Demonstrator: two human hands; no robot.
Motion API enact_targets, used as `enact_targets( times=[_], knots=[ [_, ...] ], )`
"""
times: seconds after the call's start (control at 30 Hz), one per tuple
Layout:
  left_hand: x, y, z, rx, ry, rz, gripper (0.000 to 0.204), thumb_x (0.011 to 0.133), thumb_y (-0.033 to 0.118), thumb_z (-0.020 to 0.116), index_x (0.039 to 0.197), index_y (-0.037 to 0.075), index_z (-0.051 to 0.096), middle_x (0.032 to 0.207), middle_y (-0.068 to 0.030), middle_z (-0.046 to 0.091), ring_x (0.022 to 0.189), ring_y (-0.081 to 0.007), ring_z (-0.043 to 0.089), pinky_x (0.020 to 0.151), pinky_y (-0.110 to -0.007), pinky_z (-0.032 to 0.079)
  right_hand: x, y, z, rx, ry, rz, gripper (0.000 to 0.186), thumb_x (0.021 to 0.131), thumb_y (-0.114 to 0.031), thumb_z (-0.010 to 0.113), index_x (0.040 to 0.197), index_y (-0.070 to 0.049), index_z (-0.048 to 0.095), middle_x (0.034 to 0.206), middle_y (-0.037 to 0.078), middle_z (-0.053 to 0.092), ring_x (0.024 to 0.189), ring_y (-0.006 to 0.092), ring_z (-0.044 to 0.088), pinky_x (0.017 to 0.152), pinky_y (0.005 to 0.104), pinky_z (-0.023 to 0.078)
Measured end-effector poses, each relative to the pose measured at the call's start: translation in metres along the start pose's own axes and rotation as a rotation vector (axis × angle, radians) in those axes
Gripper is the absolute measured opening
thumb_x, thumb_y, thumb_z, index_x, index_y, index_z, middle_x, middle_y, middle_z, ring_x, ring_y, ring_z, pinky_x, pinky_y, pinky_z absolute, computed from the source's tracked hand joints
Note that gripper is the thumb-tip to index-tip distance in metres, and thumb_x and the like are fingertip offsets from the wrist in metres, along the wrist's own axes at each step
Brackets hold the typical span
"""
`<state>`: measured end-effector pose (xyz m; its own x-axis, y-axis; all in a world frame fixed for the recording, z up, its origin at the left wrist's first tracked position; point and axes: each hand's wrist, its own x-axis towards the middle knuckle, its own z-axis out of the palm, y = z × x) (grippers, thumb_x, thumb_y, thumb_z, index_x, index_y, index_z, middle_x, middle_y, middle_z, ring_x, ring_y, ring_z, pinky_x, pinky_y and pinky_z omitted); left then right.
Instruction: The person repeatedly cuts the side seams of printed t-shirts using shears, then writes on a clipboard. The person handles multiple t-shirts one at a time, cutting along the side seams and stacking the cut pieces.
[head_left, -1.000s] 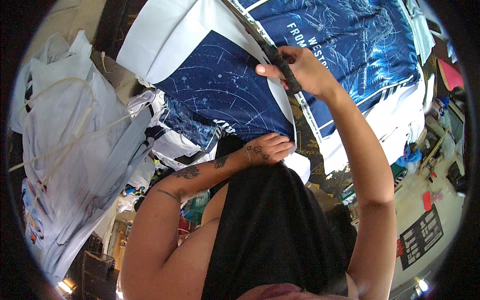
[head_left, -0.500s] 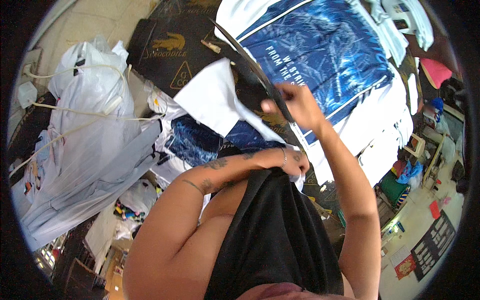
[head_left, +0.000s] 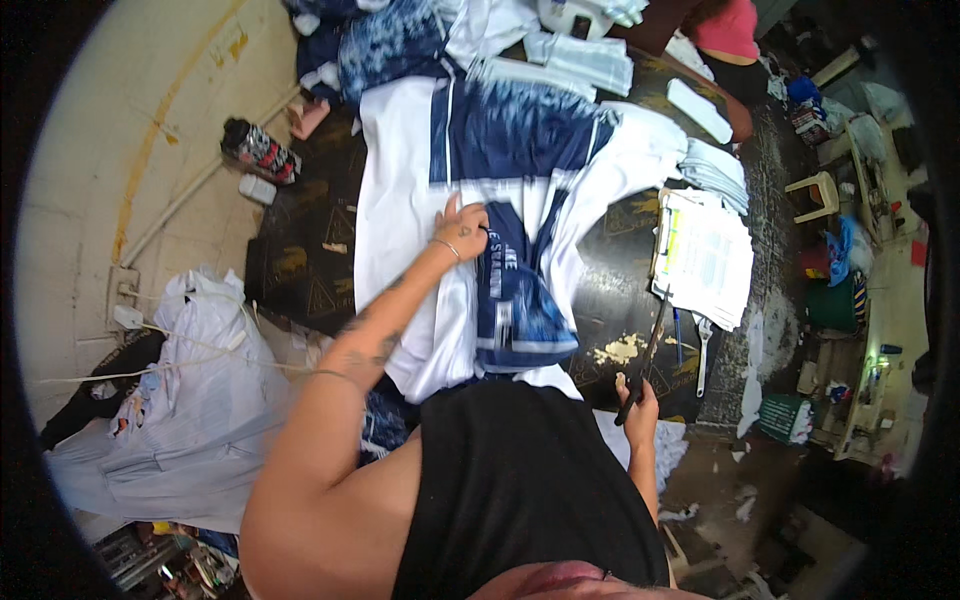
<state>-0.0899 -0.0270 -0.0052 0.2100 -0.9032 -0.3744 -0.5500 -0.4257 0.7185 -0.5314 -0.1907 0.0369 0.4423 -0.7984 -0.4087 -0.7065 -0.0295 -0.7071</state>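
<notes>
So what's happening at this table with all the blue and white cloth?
A person is working over a dark table spread with printed fabric. Their left hand presses down on a blue and white printed garment piece lying on a larger white and blue sheet. Their right hand hangs by the table edge in a closed grip on a long dark tool, perhaps a ruler or blade. A clipboard of papers lies to the right.

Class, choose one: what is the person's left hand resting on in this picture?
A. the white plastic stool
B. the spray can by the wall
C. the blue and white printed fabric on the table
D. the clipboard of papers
C: the left hand lies flat on the blue and white fabric spread over the dark table, away from the clipboard.
</notes>
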Motion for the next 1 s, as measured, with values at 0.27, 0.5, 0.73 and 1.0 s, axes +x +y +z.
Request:
enact_targets(
  times=[0.27, 0.5, 0.73, 1.0],
  knots=[
    [0.048, 0.107, -0.247, 0.696, 0.792, 0.159, 0.026, 0.075, 0.004, 0.065, 0.097, 0.008, 0.077, 0.098, -0.0129, 0.075, 0.101, -0.035, 0.069, 0.094, -0.046, 0.053, 0.037, 0.017, -0.019, 0.197, 0.11, -0.063, 0.041, 0.094, -0.021, 0.08, 0.119, 0.008, 0.067, 0.099, 0.013, 0.076, 0.088, 0.0179, 0.07, 0.081, 0.034, 0.054],
    [-0.093, 0.11, -0.5, 0.794, 1.702, -0.065, 0.052, 0.091, 0.026, 0.073, 0.142, 0.019, 0.064, 0.151, -0.022, 0.054, 0.14, -0.0456, 0.048, 0.121, -0.051, 0.039, 0.092, 0.004, -0.058, -0.074, 0.226, -0.157, 0.039, 0.089, -0.027, 0.084, 0.111, 0.002, 0.071, 0.099, 0.024, 0.076, 0.091, 0.0401, 0.073, 0.082, 0.0455, 0.054],
    [-0.103, 0.074, -0.087, 0.698, 0.267, -0.193, 0.025, 0.086, 0.02, 0.067, 0.104, 0.005, 0.078, 0.107, -0.0197, 0.076, 0.101, -0.0404, 0.072, 0.09, -0.048, 0.057, 0.115, 0.012, -0.04, -0.356, 0.212, -0.216, 0.054, 0.075, -0.024, 0.09, 0.12, -0.001, 0.069, 0.107, 0.027, 0.073, 0.104, 0.0491, 0.068, 0.09, 0.0551, 0.054],
    [-0.11, 0.113, 0.113, -0.01, 0.29, 0.042, 0.014, 0.094, 0.016, 0.062, 0.106, 0.009, 0.063, 0.09, -0.0221, 0.069, 0.083, -0.0446, 0.069, 0.074, -0.052, 0.056, 0.063, -0.026, 0.047, 0.06, -0.23, -0.648, 0.103, 0.078, -0.028, 0.092, 0.158, 0.006, 0.037, 0.144, 0.031, 0.052, 0.129, 0.0419, 0.056, 0.114, 0.0476, 0.042]
  ],
)
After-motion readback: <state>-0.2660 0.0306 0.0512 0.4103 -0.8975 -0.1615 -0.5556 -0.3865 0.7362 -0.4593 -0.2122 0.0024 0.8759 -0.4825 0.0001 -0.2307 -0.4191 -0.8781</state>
